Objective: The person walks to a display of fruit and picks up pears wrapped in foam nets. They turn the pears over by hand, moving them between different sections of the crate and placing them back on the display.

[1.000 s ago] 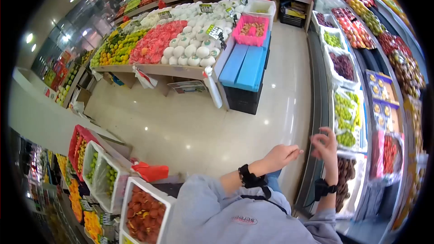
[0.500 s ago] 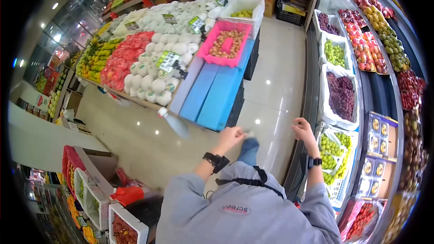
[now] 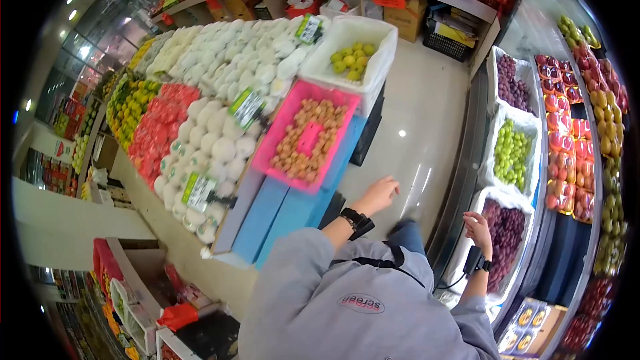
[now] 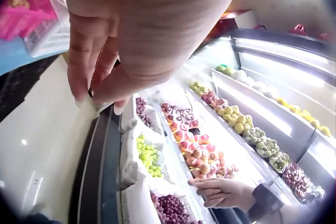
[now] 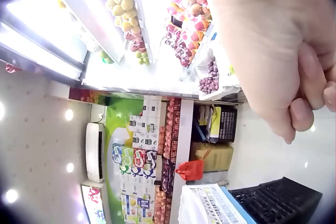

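My left hand (image 3: 377, 195) hangs over the aisle floor, right of the blue boxes, and holds nothing. In the left wrist view its fingers (image 4: 80, 71) droop loosely downward. My right hand (image 3: 477, 232) is loosely bent and empty, beside a white-lined crate of dark grapes (image 3: 505, 233) in the head view. The right wrist view shows its fingers (image 5: 310, 71) half curled with nothing between them. Nearest the left hand is a pink basket (image 3: 267, 153) of small brown round produce, on blue boxes (image 3: 287, 220).
Behind the pink basket stands a white crate (image 3: 380, 33) with yellow-green fruit. White-wrapped fruit (image 3: 213, 127) fills the stand to the left. Along the right runs a display with green grapes (image 3: 512, 153) and packed red fruit (image 3: 560, 160). Pale floor (image 3: 417, 113) runs between.
The person has walked forward along the aisle; the pink basket and dark grapes are now closer. The hands, near each other at first, have moved apart, with nothing taken hold of.
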A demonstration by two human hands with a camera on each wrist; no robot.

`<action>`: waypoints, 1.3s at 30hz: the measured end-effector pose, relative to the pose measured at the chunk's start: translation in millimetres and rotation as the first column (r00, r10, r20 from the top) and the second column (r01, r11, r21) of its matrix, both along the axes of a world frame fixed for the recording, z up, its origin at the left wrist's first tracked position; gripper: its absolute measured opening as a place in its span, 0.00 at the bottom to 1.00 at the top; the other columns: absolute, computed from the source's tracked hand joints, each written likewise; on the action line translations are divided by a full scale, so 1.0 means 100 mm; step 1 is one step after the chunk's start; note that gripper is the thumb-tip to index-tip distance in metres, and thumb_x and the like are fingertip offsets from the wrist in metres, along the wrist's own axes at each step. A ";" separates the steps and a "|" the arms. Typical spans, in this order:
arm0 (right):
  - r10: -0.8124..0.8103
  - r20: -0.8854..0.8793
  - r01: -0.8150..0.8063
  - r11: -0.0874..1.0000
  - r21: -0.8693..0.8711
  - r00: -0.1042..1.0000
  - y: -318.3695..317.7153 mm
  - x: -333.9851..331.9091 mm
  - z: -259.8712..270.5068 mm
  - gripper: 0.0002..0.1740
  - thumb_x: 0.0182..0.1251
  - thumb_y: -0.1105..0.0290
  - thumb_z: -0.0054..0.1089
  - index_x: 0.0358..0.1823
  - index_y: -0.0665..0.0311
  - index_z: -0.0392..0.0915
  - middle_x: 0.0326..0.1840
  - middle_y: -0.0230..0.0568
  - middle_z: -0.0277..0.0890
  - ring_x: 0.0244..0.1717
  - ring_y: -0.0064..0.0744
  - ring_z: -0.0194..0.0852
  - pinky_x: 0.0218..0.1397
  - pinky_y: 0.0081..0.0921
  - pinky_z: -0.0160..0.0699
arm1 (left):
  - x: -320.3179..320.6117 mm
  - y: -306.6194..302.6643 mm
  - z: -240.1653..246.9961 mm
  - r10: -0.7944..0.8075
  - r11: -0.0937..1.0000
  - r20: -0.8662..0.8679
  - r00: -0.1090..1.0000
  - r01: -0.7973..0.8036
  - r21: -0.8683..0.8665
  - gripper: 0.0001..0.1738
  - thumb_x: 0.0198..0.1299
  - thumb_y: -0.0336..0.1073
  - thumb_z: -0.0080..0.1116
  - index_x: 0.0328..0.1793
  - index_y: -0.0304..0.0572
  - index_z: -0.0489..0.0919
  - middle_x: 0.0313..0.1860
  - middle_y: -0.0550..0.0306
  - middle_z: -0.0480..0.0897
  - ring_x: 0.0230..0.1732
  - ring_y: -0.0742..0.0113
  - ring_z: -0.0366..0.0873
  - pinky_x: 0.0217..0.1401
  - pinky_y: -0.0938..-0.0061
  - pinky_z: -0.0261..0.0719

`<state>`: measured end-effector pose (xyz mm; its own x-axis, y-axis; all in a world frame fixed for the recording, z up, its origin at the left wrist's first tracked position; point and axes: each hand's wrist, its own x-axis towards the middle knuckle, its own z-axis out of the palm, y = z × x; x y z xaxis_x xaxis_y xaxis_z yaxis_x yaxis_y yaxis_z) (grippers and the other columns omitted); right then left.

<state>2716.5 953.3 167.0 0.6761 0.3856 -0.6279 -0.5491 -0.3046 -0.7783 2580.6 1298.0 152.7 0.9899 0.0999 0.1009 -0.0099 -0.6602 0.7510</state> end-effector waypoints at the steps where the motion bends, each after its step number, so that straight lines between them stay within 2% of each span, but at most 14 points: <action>1: -0.002 -0.027 0.002 1.000 0.022 1.000 0.05 0.30 -0.08 0.10 0.65 0.69 0.55 0.45 0.63 0.72 0.16 0.20 0.57 0.13 0.12 0.51 0.17 0.15 0.55 | 0.37 0.01 0.03 -0.014 1.000 0.035 0.999 0.014 -0.005 0.11 0.42 0.21 0.50 0.35 0.39 0.76 0.37 0.48 0.74 0.39 0.48 0.75 0.40 0.61 0.73; 6: 0.081 -0.045 -0.075 0.989 0.125 0.996 0.53 2.03 -0.27 0.13 0.63 0.74 0.55 0.49 0.65 0.71 0.21 0.26 0.64 0.15 0.15 0.56 0.20 0.15 0.59 | 1.91 0.35 -0.15 0.188 0.980 0.035 0.981 -0.185 -0.078 0.13 0.39 0.18 0.48 0.31 0.41 0.77 0.33 0.50 0.74 0.35 0.50 0.73 0.37 0.65 0.72; 10: 0.150 0.332 -0.167 0.986 0.026 0.931 1.13 3.63 0.10 0.11 0.63 0.69 0.57 0.44 0.66 0.75 0.27 0.28 0.72 0.24 0.19 0.69 0.27 0.18 0.68 | 2.75 0.86 -0.20 0.342 0.940 0.018 0.940 -0.342 0.006 0.14 0.38 0.17 0.50 0.31 0.42 0.77 0.31 0.49 0.76 0.38 0.49 0.75 0.40 0.62 0.73; 13: 0.154 0.388 -0.204 0.975 0.091 0.909 1.87 4.69 0.31 0.14 0.68 0.63 0.52 0.38 0.68 0.76 0.20 0.30 0.71 0.21 0.19 0.68 0.25 0.17 0.66 | 3.29 1.20 -0.13 0.502 0.837 -0.110 0.858 -0.514 -0.187 0.13 0.40 0.17 0.50 0.31 0.41 0.77 0.28 0.49 0.74 0.32 0.50 0.75 0.35 0.63 0.73; 16: 0.306 0.342 -0.357 0.929 0.096 0.888 2.68 5.47 0.47 0.17 0.70 0.63 0.46 0.35 0.70 0.77 0.17 0.32 0.70 0.19 0.20 0.68 0.23 0.18 0.65 | 3.81 1.52 -0.25 0.600 0.799 0.098 0.794 -0.601 -0.022 0.10 0.47 0.19 0.50 0.34 0.38 0.78 0.32 0.47 0.78 0.34 0.55 0.78 0.36 0.68 0.76; 18: 0.441 0.311 -0.504 0.848 0.165 0.842 3.20 5.88 0.36 0.17 0.70 0.63 0.44 0.34 0.70 0.77 0.14 0.33 0.69 0.16 0.20 0.66 0.21 0.19 0.64 | 4.17 1.72 -0.24 0.581 0.812 -0.019 0.814 -0.581 -0.049 0.10 0.48 0.21 0.50 0.36 0.40 0.77 0.34 0.46 0.78 0.35 0.51 0.77 0.37 0.64 0.75; 20: 0.630 0.360 -0.688 0.724 0.048 0.688 3.75 6.27 0.21 0.15 0.68 0.64 0.47 0.40 0.70 0.76 0.17 0.34 0.71 0.17 0.21 0.69 0.21 0.18 0.63 | 4.56 1.98 -0.27 0.553 0.822 -0.105 0.827 -0.561 -0.097 0.09 0.49 0.24 0.51 0.38 0.41 0.76 0.33 0.46 0.79 0.35 0.49 0.77 0.38 0.62 0.75; 22: 0.700 0.358 -0.682 0.703 -0.199 0.617 4.19 6.45 0.28 0.19 0.65 0.63 0.51 0.51 0.69 0.71 0.19 0.36 0.74 0.20 0.22 0.73 0.21 0.19 0.65 | 5.06 2.27 -0.34 0.483 0.849 -0.131 0.866 -0.499 -0.174 0.09 0.50 0.26 0.52 0.38 0.40 0.76 0.32 0.45 0.80 0.34 0.48 0.78 0.38 0.61 0.75; 24: 0.816 0.158 -0.808 0.576 -0.126 0.556 4.52 6.85 0.25 0.27 0.62 0.62 0.55 0.60 0.66 0.64 0.22 0.37 0.76 0.25 0.24 0.77 0.23 0.18 0.68 | 5.54 2.56 -0.37 0.528 0.842 -0.103 0.843 -0.535 -0.072 0.08 0.50 0.29 0.53 0.38 0.40 0.77 0.29 0.45 0.80 0.33 0.46 0.78 0.37 0.60 0.75; 29: 0.828 0.220 -0.818 0.552 -0.161 0.516 5.41 7.98 0.39 0.18 0.63 0.58 0.55 0.39 0.67 0.81 0.20 0.33 0.75 0.22 0.22 0.71 0.25 0.17 0.69 | 6.38 3.19 -0.47 0.527 0.844 -0.300 0.795 -0.531 0.076 0.10 0.53 0.36 0.52 0.38 0.40 0.78 0.30 0.41 0.80 0.35 0.44 0.78 0.38 0.59 0.76; 32: 0.810 0.234 -0.812 0.572 -0.113 0.538 5.86 8.60 0.21 0.25 0.64 0.50 0.52 0.27 0.67 0.84 0.18 0.33 0.74 0.20 0.19 0.69 0.25 0.18 0.67 | 6.49 3.54 -0.85 0.510 0.844 -0.559 0.654 -0.508 0.175 0.17 0.55 0.44 0.49 0.36 0.37 0.80 0.29 0.43 0.82 0.32 0.49 0.81 0.36 0.63 0.78; 34: 0.843 0.173 -0.844 0.529 -0.090 0.510 6.16 8.98 0.08 0.28 0.65 0.48 0.51 0.25 0.67 0.84 0.16 0.32 0.73 0.18 0.19 0.67 0.25 0.19 0.67 | 6.70 3.65 -0.25 0.383 0.707 -0.771 0.508 -0.699 -0.110 0.18 0.54 0.44 0.49 0.35 0.36 0.81 0.26 0.47 0.83 0.27 0.56 0.82 0.33 0.67 0.78; 38: 0.917 0.110 -0.911 0.395 -0.116 0.383 6.92 9.60 0.00 0.16 0.64 0.62 0.54 0.42 0.68 0.81 0.18 0.33 0.74 0.23 0.20 0.74 0.27 0.17 0.69 | 6.92 3.79 -0.16 0.201 0.569 -0.932 0.302 -0.811 -0.140 0.20 0.57 0.47 0.48 0.38 0.38 0.82 0.22 0.56 0.82 0.21 0.69 0.77 0.24 0.75 0.73; 39: 0.919 0.037 -0.919 0.393 -0.035 0.392 7.14 9.79 -0.02 0.18 0.60 0.69 0.56 0.51 0.70 0.75 0.26 0.39 0.78 0.27 0.25 0.78 0.31 0.19 0.73 | 6.95 3.81 -0.15 0.167 0.523 -0.957 0.236 -0.844 -0.117 0.21 0.58 0.49 0.48 0.39 0.39 0.81 0.23 0.60 0.82 0.20 0.73 0.75 0.21 0.78 0.70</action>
